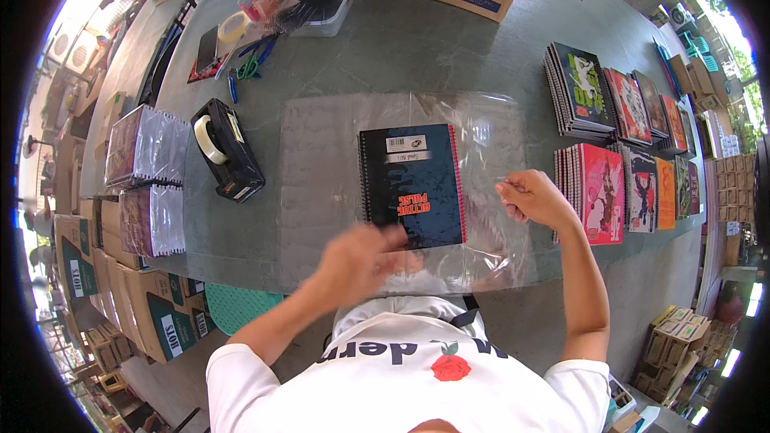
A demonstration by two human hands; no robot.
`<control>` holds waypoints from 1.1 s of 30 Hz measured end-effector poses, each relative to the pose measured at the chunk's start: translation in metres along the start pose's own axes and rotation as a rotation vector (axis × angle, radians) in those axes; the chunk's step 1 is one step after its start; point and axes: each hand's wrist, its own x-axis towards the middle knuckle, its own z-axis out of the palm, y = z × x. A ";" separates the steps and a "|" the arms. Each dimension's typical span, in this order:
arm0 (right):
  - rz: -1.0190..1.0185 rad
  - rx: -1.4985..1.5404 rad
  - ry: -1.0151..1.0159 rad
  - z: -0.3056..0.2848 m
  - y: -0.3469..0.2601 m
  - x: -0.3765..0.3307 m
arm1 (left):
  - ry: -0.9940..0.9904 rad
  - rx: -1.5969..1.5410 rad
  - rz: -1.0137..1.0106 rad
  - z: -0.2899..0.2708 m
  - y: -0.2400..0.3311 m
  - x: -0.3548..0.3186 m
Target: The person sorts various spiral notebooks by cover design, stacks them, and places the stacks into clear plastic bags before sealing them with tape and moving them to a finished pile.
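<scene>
A dark spiral notebook (433,168) lies flat at the centre of the worktop (481,56), its print upside down to the wearer, on a clear plastic sheet (321,144). It seems set mid-sheet so that film spreads past it on either side.

The left hand (365,261), at the notebook's 7 o'clock corner, is too blurred to tell whether it is open or closed. The right hand (529,195), just past 3 o'clock, is curled closed by the film's edge; whether film is pinched in it I cannot tell.

A black tape dispenser (241,156) stands near 9 o'clock, probably for easy reach. Beyond it, plastic-covered notebooks (132,144) are piled; others (581,88) sit at 2 and 3 o'clock, apparently grouped in stacks to stay tidy.

The worktop is smooth and grey-green, with a cardboard box (481,4) at 12. Around it, cartons (136,305) rest at 8 o'clock on a grey floor (521,321).
</scene>
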 end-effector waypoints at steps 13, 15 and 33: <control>-0.332 -0.463 0.111 0.136 -0.046 0.059 | 0.549 -0.006 -0.187 0.029 -0.101 0.101; -0.400 -0.423 0.218 0.148 -0.031 0.054 | 0.503 0.089 -0.179 0.025 -0.093 0.100; -0.424 -0.472 0.434 0.193 -0.038 0.001 | 0.009 0.011 0.455 0.011 -0.104 0.298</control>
